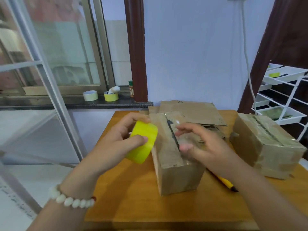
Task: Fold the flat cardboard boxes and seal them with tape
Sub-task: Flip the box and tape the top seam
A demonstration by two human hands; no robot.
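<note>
Step in hand: sealing the top of the folded box (176, 177), judging by the roll held beside it and the open slit (173, 135) between its two top flaps.
Left hand: the left hand (116, 139) grips the yellow tape roll (143, 144), thumb on the near face and fingers curled over the far side, holding it just off the box's left top edge.
Right hand: the right hand (200, 145) hovers over the flaps with its fingers loosely extended. It is blurred, so I cannot tell whether it pinches a tape end or only presses down.
Box position: upright in the middle of the bench (133, 197), with the slit running away from the person.
Nearby: an already taped box (266, 147) stands to the right, flat cardboard (191, 110) lies behind, and a yellow pen-like tool (223, 180) lies partly under the right forearm.
Spare rolls: two more rolls (90, 95) sit on the window sill, well apart from the work.
Risk, gap: the flaps do not meet. Tape laid now would probably bridge an open slit and hold poorly unless they are pushed together first.
Risk, alignment: the roll sits off to the side of the slit, so a strip pulled at that angle could land crooked or crease.
Risk, sliding: nothing braces the box, so a firm pull on the tape may drag it across the bench.
Risk, tool: the forearm could nudge the yellow tool off the near edge.
</note>
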